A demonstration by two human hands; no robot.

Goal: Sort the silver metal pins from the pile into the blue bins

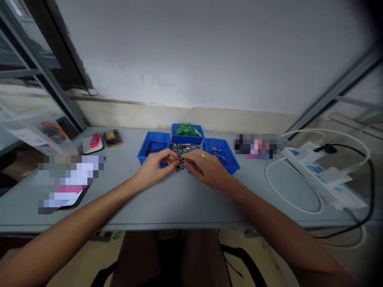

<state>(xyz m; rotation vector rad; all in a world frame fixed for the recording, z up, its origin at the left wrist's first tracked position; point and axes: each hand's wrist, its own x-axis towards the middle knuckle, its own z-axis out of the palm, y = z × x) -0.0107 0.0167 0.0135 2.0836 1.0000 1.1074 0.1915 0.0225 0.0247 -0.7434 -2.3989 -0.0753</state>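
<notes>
A pile of thin metal pin-like pieces (186, 147), some silvery and some dark, lies on the desk between my hands. My left hand (155, 166) is at the pile's left side, its thumb and fingers drawn together; what they pinch is too small to make out. From the right, my right hand (209, 167), with a ring on one finger, bends over the pile with closed fingers, their tips partly hidden. The left blue bin (143, 149) holds dark thin pieces. Silvery thin pieces lie in the right blue bin (229, 159). Behind the pile, another blue bin (188, 139) contains green pieces.
A power strip (324, 179) with plugs and looping cables occupies the grey desk's (179, 207) right side. Phone-like object (78, 197), partly blurred, lies at left near a pink item (95, 140) on a white pad. A clear plastic tub (32, 127) stands far left.
</notes>
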